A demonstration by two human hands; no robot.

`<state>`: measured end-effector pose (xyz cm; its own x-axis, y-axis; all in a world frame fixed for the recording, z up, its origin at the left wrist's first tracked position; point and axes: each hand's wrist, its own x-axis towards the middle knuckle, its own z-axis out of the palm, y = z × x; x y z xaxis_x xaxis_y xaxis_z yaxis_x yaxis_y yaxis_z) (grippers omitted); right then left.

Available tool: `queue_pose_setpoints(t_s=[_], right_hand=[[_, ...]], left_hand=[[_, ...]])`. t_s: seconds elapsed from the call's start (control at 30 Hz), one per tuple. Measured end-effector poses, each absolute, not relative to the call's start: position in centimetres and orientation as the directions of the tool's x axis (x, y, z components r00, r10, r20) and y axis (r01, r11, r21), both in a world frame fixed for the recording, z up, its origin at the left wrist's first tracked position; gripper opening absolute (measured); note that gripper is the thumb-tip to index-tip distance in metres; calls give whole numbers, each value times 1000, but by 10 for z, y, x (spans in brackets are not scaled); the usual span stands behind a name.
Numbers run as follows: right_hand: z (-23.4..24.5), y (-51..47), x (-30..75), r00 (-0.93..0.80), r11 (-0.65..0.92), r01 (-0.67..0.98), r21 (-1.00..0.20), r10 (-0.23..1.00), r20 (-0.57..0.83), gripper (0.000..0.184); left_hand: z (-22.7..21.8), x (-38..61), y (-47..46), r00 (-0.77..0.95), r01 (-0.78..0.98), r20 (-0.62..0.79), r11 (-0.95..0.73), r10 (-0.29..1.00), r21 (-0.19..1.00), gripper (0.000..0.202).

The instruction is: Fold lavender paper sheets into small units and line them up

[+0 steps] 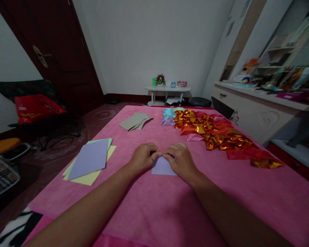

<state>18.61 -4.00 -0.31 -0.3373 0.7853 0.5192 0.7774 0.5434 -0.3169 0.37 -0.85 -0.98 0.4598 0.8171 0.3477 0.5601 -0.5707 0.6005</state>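
A small sheet of lavender paper point(164, 168) lies on the pink cloth in front of me, its lower edge flat and its upper part under my fingers. My left hand point(145, 156) pinches the paper's upper edge from the left. From the right, my right hand point(180, 159) pinches the same edge, the fingertips of both hands almost touching. The fingers cover the top of the sheet, so any fold there is hidden. To the left rests a fanned stack of lavender, green and yellow paper point(90, 159).
Farther back on the pink-covered table point(134, 212) is a spread of greyish sheets point(135, 121). Folded gold and red foil pieces point(208, 130) fill the right side, beside pale blue and lavender folded pieces point(168, 116). A white dresser point(249, 106) stands beyond the right edge.
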Motion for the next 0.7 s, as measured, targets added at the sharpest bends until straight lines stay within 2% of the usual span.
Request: queue_pose_setpoints(t_s=[0.3,0.47,0.7], right_hand=[[-2,-43,182,-308,584,731,-353,744,593,15],[-4,-41,183,-270,558,738,-380,760,591,14],[-10,-36,190,-70,435,750,-498,801,594,19]], left_hand=[[-3,8,-14,489,396,456,-655,743,644,26],[-2,7,-16,450,453,488,-662,748,597,30],[-3,5,-13,366,522,449,-579,815,627,32]])
